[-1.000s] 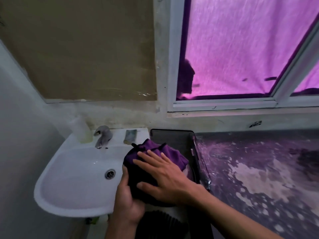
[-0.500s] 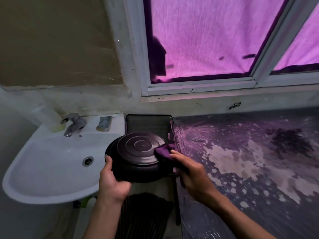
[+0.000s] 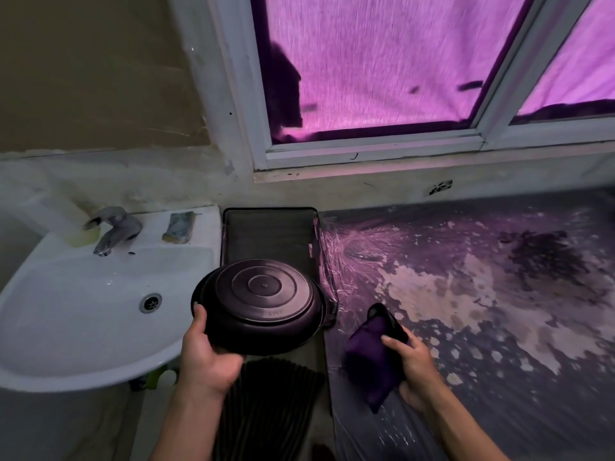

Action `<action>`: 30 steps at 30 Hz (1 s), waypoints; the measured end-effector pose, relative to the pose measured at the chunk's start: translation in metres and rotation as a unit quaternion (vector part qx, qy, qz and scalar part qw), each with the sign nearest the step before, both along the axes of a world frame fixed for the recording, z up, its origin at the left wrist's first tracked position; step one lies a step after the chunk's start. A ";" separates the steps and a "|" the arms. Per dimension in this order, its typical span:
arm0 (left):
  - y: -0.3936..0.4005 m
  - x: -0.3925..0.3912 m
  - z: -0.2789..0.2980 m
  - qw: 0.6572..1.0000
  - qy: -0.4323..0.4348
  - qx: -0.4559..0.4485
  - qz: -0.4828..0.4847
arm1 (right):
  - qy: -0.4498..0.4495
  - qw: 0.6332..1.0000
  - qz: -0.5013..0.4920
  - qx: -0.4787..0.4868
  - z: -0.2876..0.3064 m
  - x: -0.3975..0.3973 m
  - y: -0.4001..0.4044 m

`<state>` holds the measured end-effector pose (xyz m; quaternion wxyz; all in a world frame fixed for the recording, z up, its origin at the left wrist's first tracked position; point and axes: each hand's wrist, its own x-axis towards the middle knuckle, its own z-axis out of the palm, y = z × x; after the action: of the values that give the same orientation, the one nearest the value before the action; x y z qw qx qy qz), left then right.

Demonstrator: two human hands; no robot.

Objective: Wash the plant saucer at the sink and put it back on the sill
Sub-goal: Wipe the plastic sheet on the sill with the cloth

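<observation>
While left hand (image 3: 206, 354) grips upturned saucer (image 3: 259, 304) — right hand (image 3: 412, 367) clutches purple cloth (image 3: 369, 354), seemingly damp.

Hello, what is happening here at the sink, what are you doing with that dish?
A person holds a dark round plastic plant saucer upside down by its rim with the left hand, between the white ceramic sink and the speckled counter. The right hand grips a bunched purple cloth over the counter, apart from the saucer. The tap shows no running water. The saucer is not yet on the sill.
</observation>
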<state>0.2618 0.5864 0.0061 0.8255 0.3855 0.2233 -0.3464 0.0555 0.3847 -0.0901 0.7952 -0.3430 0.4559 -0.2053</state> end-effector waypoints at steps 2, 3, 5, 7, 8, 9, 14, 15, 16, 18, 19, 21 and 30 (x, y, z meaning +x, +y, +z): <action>0.000 -0.001 -0.003 1.000 0.004 0.005 -0.002 | 0.060 0.996 0.013 -0.058 -0.011 -0.003 -0.001; 0.000 -0.001 -0.004 1.000 0.004 0.006 -0.005 | 0.116 0.983 0.040 -0.136 -0.017 -0.006 -0.002; 0.001 -0.003 -0.006 1.000 0.006 0.007 -0.013 | 0.214 0.920 0.117 -0.306 -0.028 -0.017 -0.003; 0.002 -0.003 -0.008 1.000 0.006 0.012 -0.015 | 0.253 0.847 0.234 -0.404 -0.037 -0.028 -0.003; 0.003 -0.002 -0.009 1.000 0.004 0.013 -0.015 | 0.261 0.804 0.303 -0.440 -0.043 -0.033 -0.001; 0.003 -0.002 -0.010 1.000 0.003 0.013 -0.015 | 0.270 0.752 0.373 -0.472 -0.050 -0.037 0.001; 0.003 0.000 -0.016 1.000 0.005 0.016 -0.021 | 0.335 0.556 0.514 -0.561 -0.076 -0.047 0.011; 0.003 0.000 -0.017 1.000 0.007 0.018 -0.021 | 0.341 0.556 0.508 -0.562 -0.075 -0.046 0.013; 0.003 0.000 -0.017 1.000 0.009 0.020 -0.022 | 0.346 0.563 0.498 -0.562 -0.073 -0.044 0.014; 0.003 0.000 -0.017 0.999 0.015 0.024 -0.024 | 0.344 0.588 0.466 -0.565 -0.067 -0.038 0.018; 0.002 -0.001 -0.017 0.999 0.018 0.028 -0.026 | 0.331 0.609 0.441 -0.570 -0.063 -0.033 0.021; -0.001 -0.001 -0.017 0.999 0.025 0.035 -0.028 | 0.274 0.671 0.378 -0.577 -0.051 -0.016 0.027; -0.011 0.025 -0.005 0.998 0.041 0.040 -0.028 | 0.131 0.768 0.226 -0.585 -0.016 0.071 0.048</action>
<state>0.2865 0.5750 0.0007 0.7899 0.4095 0.2597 -0.3753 0.1268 0.4325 -0.1056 0.3960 -0.8587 0.2568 -0.1998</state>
